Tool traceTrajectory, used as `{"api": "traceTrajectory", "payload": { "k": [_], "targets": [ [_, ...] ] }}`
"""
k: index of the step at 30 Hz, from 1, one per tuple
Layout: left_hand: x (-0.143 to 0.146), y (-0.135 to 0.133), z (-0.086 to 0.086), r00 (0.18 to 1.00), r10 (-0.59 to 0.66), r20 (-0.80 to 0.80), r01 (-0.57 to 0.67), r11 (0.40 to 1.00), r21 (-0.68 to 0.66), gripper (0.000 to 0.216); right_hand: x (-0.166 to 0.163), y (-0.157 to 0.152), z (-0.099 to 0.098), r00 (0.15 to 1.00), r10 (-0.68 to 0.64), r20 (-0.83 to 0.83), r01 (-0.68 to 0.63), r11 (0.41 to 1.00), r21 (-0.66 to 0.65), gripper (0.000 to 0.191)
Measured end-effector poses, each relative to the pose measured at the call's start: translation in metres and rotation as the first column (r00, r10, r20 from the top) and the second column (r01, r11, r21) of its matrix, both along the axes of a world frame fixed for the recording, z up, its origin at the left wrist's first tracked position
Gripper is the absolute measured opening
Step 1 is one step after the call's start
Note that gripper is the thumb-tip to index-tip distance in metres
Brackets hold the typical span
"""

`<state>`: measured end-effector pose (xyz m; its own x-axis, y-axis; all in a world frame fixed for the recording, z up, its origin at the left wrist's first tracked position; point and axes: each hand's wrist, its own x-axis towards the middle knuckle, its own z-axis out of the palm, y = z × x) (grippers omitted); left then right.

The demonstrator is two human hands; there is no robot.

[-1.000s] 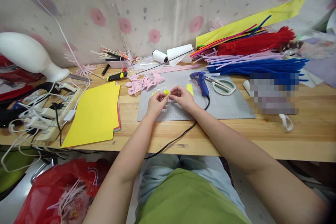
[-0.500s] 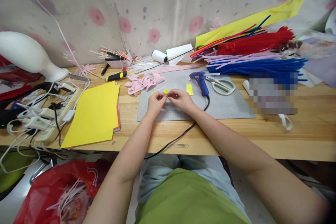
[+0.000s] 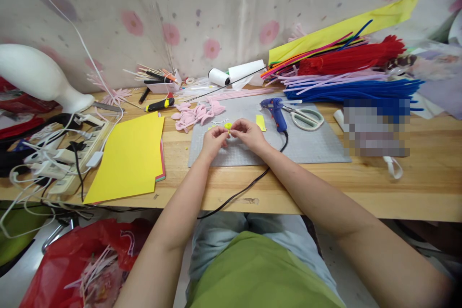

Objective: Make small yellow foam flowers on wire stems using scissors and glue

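Note:
My left hand (image 3: 215,141) and my right hand (image 3: 249,134) meet over the grey cutting mat (image 3: 306,149), fingertips pinched together. Between them is a small yellow piece (image 3: 227,126), partly hidden by the fingers; whether it is paper or felt I cannot tell. Both hands are closed on it. Just right of my right hand lies a yellow strip (image 3: 260,123) on the mat. A blue glue gun (image 3: 276,113) rests beyond it, beside scissors (image 3: 306,118) with pale handles. Pink fuzzy petal shapes (image 3: 197,114) lie behind my left hand.
Yellow sheets (image 3: 126,159) lie at the left, near a power strip (image 3: 86,154) tangled with cables. Bundles of blue pipe cleaners (image 3: 353,92) and red pipe cleaners (image 3: 353,60) fill the back right. The glue gun's black cord (image 3: 241,190) crosses the table's front edge. A utility knife (image 3: 160,104) lies behind.
My right hand has shifted up slightly and its fingers have changed angle around the yellow piece. Everything else on the table stays where it was.

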<state>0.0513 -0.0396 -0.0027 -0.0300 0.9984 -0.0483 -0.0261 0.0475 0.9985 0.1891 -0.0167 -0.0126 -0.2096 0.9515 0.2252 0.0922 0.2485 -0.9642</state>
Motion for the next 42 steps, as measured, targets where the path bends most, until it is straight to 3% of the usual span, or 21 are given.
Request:
{"api": "traceTrajectory", "payload": {
  "k": [4, 16, 29, 37, 42],
  "targets": [
    [-0.002, 0.0, 0.001, 0.998, -0.034, 0.053, 0.035, 0.999, -0.022, 0.02, 0.001, 0.0, 0.001, 1.0, -0.018, -0.012, 0.018, 1.0, -0.006, 0.015],
    [0.0, 0.0, 0.001, 1.0, -0.016, -0.026, 0.016, 1.0, 0.001, 0.02, 0.002, 0.0, -0.001, 0.999, -0.004, -0.036, 0.003, 1.0, -0.017, 0.014],
    [0.002, 0.001, 0.001, 0.996, 0.045, -0.073, -0.044, 0.999, 0.004, 0.016, 0.003, -0.012, 0.007, 0.983, -0.027, 0.179, 0.0, 0.989, 0.149, 0.01],
    [-0.011, 0.003, 0.003, 0.986, -0.168, 0.011, 0.168, 0.983, -0.077, 0.023, 0.008, -0.003, 0.004, 0.985, 0.172, -0.023, -0.172, 0.985, -0.014, 0.017],
    [-0.019, 0.006, 0.008, 0.956, -0.291, 0.042, 0.294, 0.939, -0.177, 0.028, 0.008, -0.004, 0.006, 0.974, 0.208, -0.086, -0.212, 0.976, -0.045, 0.026]
  ]
}}
